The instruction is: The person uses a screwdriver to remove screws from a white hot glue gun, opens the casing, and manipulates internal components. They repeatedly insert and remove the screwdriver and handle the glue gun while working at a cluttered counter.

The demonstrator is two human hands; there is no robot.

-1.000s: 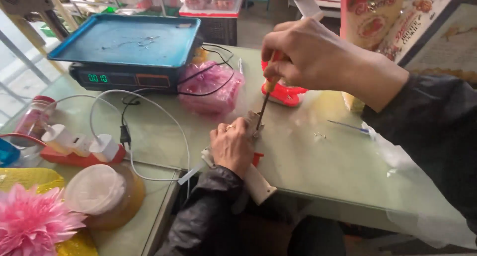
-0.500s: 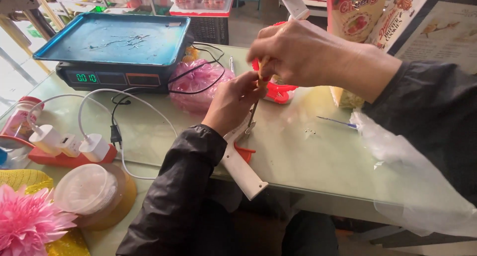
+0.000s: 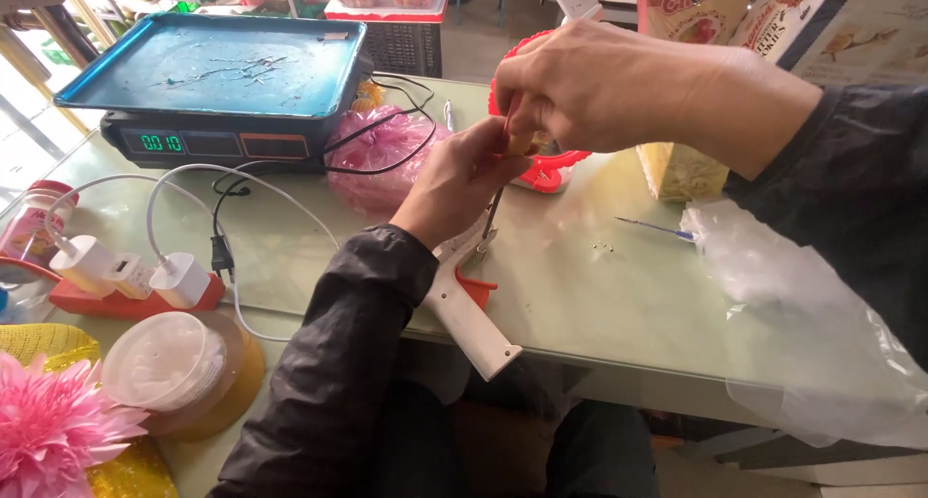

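Observation:
My right hand (image 3: 590, 87) is closed around the orange handle of a screwdriver, whose thin shaft (image 3: 493, 213) points down at a white glue-gun-shaped tool (image 3: 464, 309) with an orange trigger. The tool lies on the pale green table (image 3: 580, 295), its grip sticking out over the near edge. My left hand (image 3: 459, 184) is raised above the tool, and its fingertips pinch the screwdriver just under my right hand. The screwdriver's tip rests at the tool's body.
A digital scale with a blue tray (image 3: 208, 68) stands at the back left, next to a pink bag (image 3: 387, 150) under black cables. A red power strip with white chargers (image 3: 126, 300), a lidded tub (image 3: 169, 363) and a pink flower (image 3: 48, 430) sit left. A clear plastic bag (image 3: 812, 305) lies right.
My left hand has left the tool on the table and risen to the screwdriver under my right hand. The view has shifted closer and to the right.

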